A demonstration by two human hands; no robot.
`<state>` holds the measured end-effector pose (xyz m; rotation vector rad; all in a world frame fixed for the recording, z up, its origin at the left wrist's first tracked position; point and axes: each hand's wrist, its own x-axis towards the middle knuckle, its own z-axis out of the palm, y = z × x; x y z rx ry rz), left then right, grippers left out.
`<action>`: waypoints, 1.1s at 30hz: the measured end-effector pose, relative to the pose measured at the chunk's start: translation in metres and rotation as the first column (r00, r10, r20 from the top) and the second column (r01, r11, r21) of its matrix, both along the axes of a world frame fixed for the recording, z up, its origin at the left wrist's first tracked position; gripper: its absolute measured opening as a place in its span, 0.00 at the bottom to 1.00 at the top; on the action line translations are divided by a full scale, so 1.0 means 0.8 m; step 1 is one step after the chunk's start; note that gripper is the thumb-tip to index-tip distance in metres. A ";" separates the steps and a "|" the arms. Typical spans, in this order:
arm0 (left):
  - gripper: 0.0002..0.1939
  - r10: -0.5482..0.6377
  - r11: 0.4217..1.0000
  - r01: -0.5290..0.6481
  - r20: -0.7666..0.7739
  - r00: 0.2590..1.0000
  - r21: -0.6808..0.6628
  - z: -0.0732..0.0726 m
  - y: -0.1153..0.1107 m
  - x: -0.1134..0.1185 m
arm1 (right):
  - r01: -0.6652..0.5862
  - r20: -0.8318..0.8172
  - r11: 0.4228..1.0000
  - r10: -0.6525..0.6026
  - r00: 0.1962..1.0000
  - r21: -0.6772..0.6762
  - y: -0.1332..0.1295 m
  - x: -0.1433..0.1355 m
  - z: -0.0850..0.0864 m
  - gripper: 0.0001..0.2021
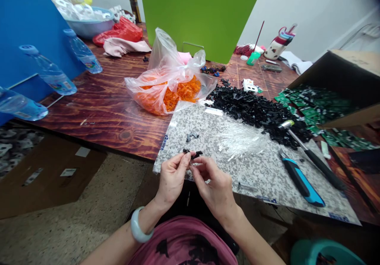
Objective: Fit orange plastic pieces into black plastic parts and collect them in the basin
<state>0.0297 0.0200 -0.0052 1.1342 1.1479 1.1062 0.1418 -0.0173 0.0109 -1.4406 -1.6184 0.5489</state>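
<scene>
Head view: left hand (172, 178) and right hand (214, 186) are each pinching, fingertips closed, one small black plastic part (192, 153) at the granite slab's (261, 174) near edge. One loose part (192, 136) is lying at 12 o'clock; three water bottles (50, 73) are standing at 10 o'clock.

A dark, glossy wooden counter (113, 110) runs across the scene. Beneath it, near left, lies a speckled stone floor (89, 217). A white wall (311, 8) rises far right, with blue (23, 27) and green (202, 12) panels standing left and centre.
</scene>
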 end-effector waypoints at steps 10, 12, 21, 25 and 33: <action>0.14 -0.134 0.972 0.188 -0.327 0.936 0.140 -0.003 -0.004 -0.011 | -0.065 -0.049 0.972 0.055 0.997 -0.228 0.014 0.020 0.011 0.06; 0.14 -0.145 0.958 0.229 -0.397 0.906 0.173 -0.001 -0.004 -0.013 | -0.077 -0.005 0.965 0.078 0.997 -0.252 0.016 0.024 0.010 0.06; 0.15 -0.275 0.868 0.461 -0.593 0.756 0.186 0.019 -0.001 -0.025 | -0.265 0.367 0.912 0.374 0.852 -0.314 0.021 0.036 0.026 0.06; 0.16 -0.346 0.856 0.499 -0.564 0.749 0.137 0.026 -0.005 -0.031 | -0.344 0.423 0.864 0.485 0.765 -0.368 0.028 0.043 0.037 0.10; 0.18 -0.493 0.868 0.493 -0.221 0.842 -0.055 0.025 -0.008 -0.038 | -0.428 0.296 0.884 0.466 0.834 -0.187 0.013 0.059 0.019 0.05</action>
